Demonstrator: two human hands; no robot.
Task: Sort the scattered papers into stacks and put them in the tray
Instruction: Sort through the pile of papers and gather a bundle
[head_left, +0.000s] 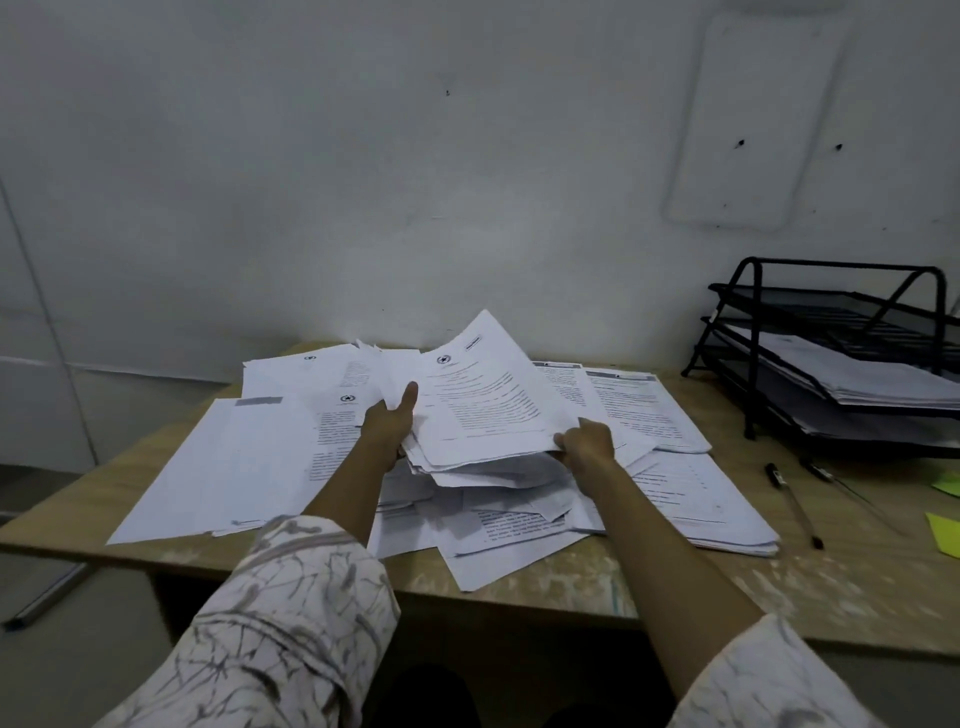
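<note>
A loose bundle of printed white papers is lifted off the wooden table, its far edge tilted up. My left hand grips the bundle's left edge, thumb on top. My right hand grips its near right corner. More papers lie scattered under and around the bundle: blank-backed sheets at the left, printed sheets at the right. A black wire tray with three tiers stands at the back right; its middle tier holds a stack of papers.
Two black pens lie on the table right of the papers. Yellow-green sticky notes sit at the right edge. A grey wall runs behind the table. The table's near edge is below my forearms.
</note>
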